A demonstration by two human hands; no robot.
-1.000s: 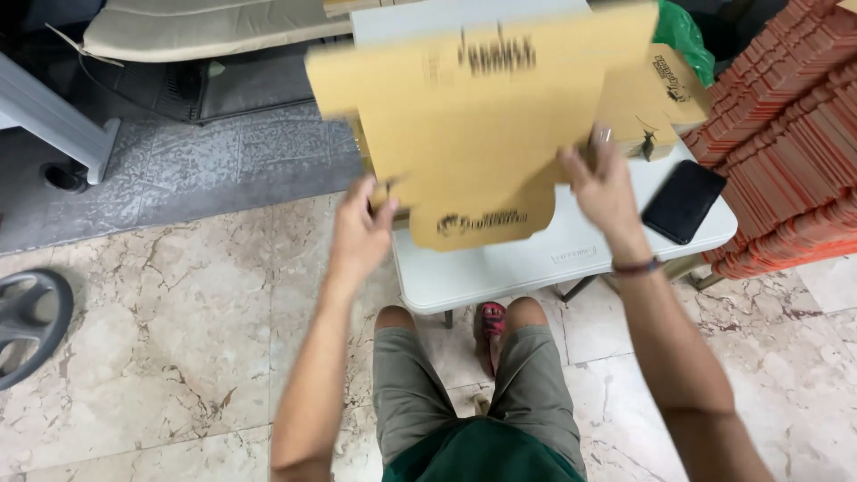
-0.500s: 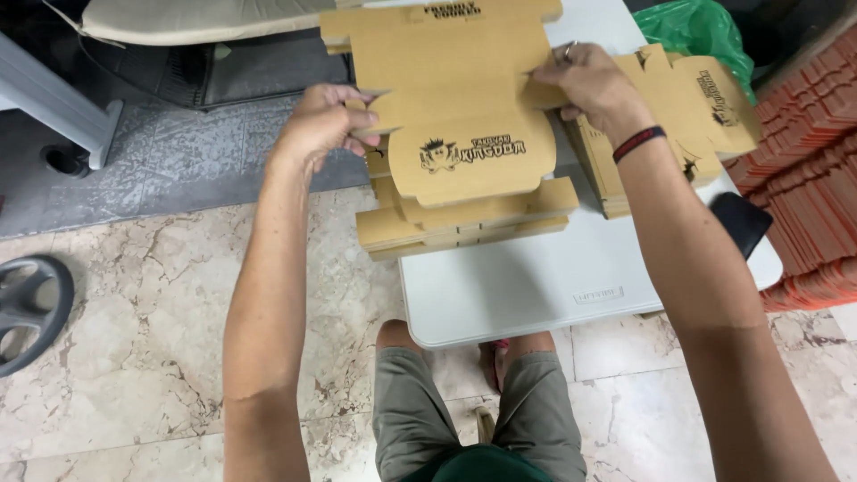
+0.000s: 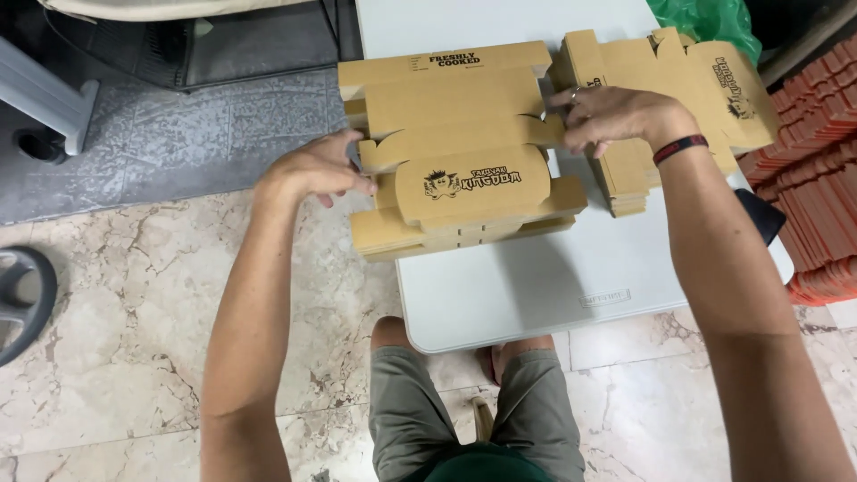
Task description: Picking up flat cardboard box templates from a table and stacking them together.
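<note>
A flat brown cardboard box blank [image 3: 460, 134] with black printing lies on top of a pile of like blanks [image 3: 464, 234] at the left part of a small white table [image 3: 553, 286]. My left hand [image 3: 317, 170] presses its left edge with fingertips at a side flap. My right hand [image 3: 616, 116], with a dark wristband, holds the blank's right edge near a fold. A second pile of flat brown blanks [image 3: 678, 80] lies under and behind my right hand.
Red stacked trays or cartons [image 3: 817, 178] stand at the right. A dark phone [image 3: 763, 214] lies at the table's right edge. A green plastic bag [image 3: 705, 18] sits at the back. My knees [image 3: 464, 393] are under the table; marble floor and grey mat lie left.
The blank, held up in the air a second ago, has come down flat onto the left pile. Both hands have moved to its side edges.
</note>
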